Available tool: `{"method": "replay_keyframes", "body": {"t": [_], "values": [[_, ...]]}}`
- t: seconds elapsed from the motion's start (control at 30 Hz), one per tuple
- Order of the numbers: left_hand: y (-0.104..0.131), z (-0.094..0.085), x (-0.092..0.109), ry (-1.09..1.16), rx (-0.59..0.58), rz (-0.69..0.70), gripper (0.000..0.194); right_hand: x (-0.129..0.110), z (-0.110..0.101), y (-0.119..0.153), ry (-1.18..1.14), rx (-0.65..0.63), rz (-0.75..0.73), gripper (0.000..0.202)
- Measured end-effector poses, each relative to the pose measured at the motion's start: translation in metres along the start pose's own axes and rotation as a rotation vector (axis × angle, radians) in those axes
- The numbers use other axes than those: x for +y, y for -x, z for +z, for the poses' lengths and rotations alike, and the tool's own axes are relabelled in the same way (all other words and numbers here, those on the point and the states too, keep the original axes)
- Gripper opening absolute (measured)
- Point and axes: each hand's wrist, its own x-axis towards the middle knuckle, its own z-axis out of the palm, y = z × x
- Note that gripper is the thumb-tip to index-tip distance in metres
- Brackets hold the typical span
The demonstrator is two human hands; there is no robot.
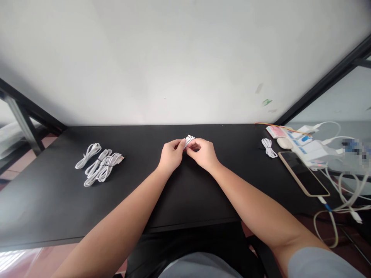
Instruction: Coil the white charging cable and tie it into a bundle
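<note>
So we've got one small white cable (pixel 189 140) pinched between the thumb and fingers of our left hand (pixel 173 153) and right hand (pixel 204 152), both grips narrow, just above the middle of the black table (pixel 199 200). It's thin, smooth and folded into a tight little bunch, though our fingers hide most of it. Off to the left we count one looped white bundle (pixel 88 155) by itself, and just beside it an overlapping pile of white cables (pixel 103 168), at least two bundles with dark ties round them. Over on the right there's one more tied bundle (pixel 269 148), one rounded pale mouse (pixel 285 143), one flat glossy phone (pixel 303 173) with a pale edge, and one long white power strip (pixel 300 148).
</note>
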Motion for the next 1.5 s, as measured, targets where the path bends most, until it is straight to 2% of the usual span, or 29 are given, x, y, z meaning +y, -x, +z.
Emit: {"method": "replay_keyframes", "body": {"t": [0.17,0.3,0.47,0.63,1.1,1.33,1.5], "values": [[0.0,-0.003,-0.001,-0.028,-0.076,0.01,0.051,0.002,-0.001,0.0,0.04,-0.002,-0.005,0.006],[-0.003,-0.009,-0.002,0.096,-0.139,-0.048,0.054,0.003,-0.002,0.002,0.036,-0.035,-0.013,0.005],[-0.007,-0.013,-0.003,0.162,-0.183,-0.087,0.053,0.002,-0.003,0.003,0.064,-0.048,-0.1,0.004],[-0.006,-0.012,-0.001,0.152,-0.18,-0.094,0.051,0.006,-0.004,0.001,0.109,-0.049,-0.155,0.004],[-0.008,-0.011,-0.006,0.272,-0.193,-0.096,0.052,0.001,-0.005,0.002,0.078,-0.043,-0.16,0.003],[-0.006,-0.013,-0.002,0.229,-0.207,-0.116,0.066,0.003,-0.008,0.001,0.069,-0.041,-0.185,0.004],[-0.004,-0.013,0.003,0.226,-0.218,-0.134,0.066,0.003,-0.009,0.001,0.059,-0.038,-0.21,0.004]]}}
